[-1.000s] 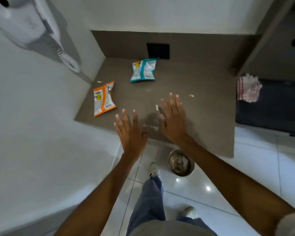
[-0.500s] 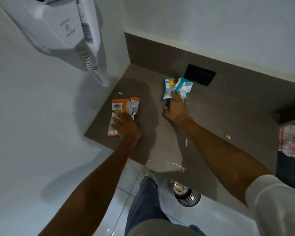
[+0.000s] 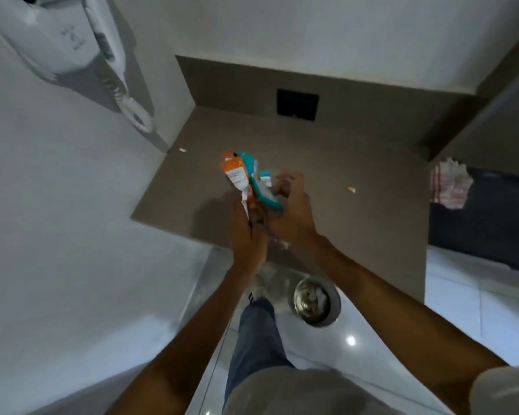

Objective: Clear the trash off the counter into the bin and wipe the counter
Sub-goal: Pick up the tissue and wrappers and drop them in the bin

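Above the brown counter (image 3: 327, 163), my left hand (image 3: 247, 232) grips an orange-and-white snack wrapper (image 3: 235, 175) by its lower end. Pressed right beside it, a teal-and-white wrapper (image 3: 262, 187) is held in my right hand (image 3: 291, 208). Both hands meet over the counter's front edge. A round metal bin (image 3: 313, 301) with some trash inside stands on the floor below them. Small crumbs lie on the counter, one (image 3: 182, 150) at the left wall and one (image 3: 351, 190) to the right. A whitish smear (image 3: 282, 243) shows near the front edge.
A red-and-white cloth (image 3: 450, 184) lies on a dark surface right of the counter. A white wall-mounted hair dryer (image 3: 72, 46) with coiled cord hangs at upper left. A black socket plate (image 3: 297, 104) sits in the backsplash. My leg and shoe stand on glossy white tiles beside the bin.
Both hands have lifted the two wrappers off the counter and brought them together near the front edge. The view has shifted back toward the bin.
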Motion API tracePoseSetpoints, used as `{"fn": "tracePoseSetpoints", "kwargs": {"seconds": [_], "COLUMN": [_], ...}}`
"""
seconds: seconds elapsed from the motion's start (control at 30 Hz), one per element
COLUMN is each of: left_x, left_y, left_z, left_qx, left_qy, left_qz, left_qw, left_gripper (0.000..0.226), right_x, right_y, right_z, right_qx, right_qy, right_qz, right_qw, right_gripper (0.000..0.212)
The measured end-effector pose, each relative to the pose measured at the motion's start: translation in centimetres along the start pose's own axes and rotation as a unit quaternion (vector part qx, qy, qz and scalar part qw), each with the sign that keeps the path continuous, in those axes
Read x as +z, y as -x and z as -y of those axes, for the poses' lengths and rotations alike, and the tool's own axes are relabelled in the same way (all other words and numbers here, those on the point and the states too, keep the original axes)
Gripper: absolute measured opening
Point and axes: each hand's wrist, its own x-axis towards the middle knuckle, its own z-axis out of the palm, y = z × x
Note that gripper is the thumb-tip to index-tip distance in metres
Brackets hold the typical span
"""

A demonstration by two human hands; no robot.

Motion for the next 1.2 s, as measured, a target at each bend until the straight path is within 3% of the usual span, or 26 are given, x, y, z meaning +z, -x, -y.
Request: {"fn": "tracePoseSetpoints", "kwargs": {"seconds": [0.03,0.13,0.27,0.37,0.47,0.53,0.63,0.7,0.77,0.87,1.0,1.1,1.2], "left_x": [0.3,0.2,0.8,0.3,1.0,2.7,7.2,11.2,15.5,20.7,24.3,23.8,19.7], "left_y": [2.2,9.0,16.8,21.7,24.3,24.3,22.4,20.1,17.8,15.7,13.7,13.3,14.8], "left_z": [-0.5,0.3,4.3,7.2,9.7,12.1,17.8,24.2,31.7,41.9,49.7,50.1,44.1], "left_qx": [-0.019,-0.053,-0.174,-0.214,-0.284,-0.344,-0.395,-0.416,-0.447,-0.497,-0.473,-0.419,-0.284], "left_qy": [0.042,0.117,0.078,0.047,0.041,0.062,0.074,0.082,0.08,0.063,0.015,-0.034,-0.188], "left_qz": [0.006,0.008,0.045,0.145,0.201,0.207,0.238,0.252,0.259,0.269,0.288,0.283,0.316], "left_qw": [0.999,0.992,0.981,0.965,0.936,0.914,0.884,0.87,0.852,0.823,0.833,0.862,0.885], "left_gripper": [0.032,0.054,0.043,0.041,0.05,0.045,0.029,0.02,0.033,0.055,0.055,0.044,0.043], "right_x": [-0.6,-2.4,-4.7,-5.7,-6.4,-6.4,-4.9,-2.8,0.3,3.9,6.9,6.8,3.0], "right_y": [2.3,9.3,18.7,24.0,27.5,28.8,28.6,27.1,25.4,23.8,22.5,22.6,24.4], "right_z": [0.3,0.3,-1.7,-5.0,-9.2,-12.7,-20.3,-27.1,-34.9,-45.3,-53.7,-54.0,-47.2], "right_qx": [-0.013,-0.039,0.046,0.082,0.148,0.233,0.349,0.407,0.455,0.569,0.618,0.596,0.55], "right_qy": [-0.02,-0.039,-0.069,-0.057,-0.065,-0.063,-0.004,-0.011,-0.021,-0.054,-0.111,-0.095,0.058], "right_qz": [0.034,0.096,0.182,0.219,0.245,0.221,0.149,0.095,0.038,-0.078,-0.064,-0.007,0.002], "right_qw": [0.999,0.994,0.98,0.971,0.956,0.945,0.925,0.908,0.89,0.817,0.776,0.798,0.833], "right_gripper": [0.059,0.051,0.066,0.076,0.058,0.048,0.058,0.052,0.043,0.03,0.046,0.052,0.046]}}
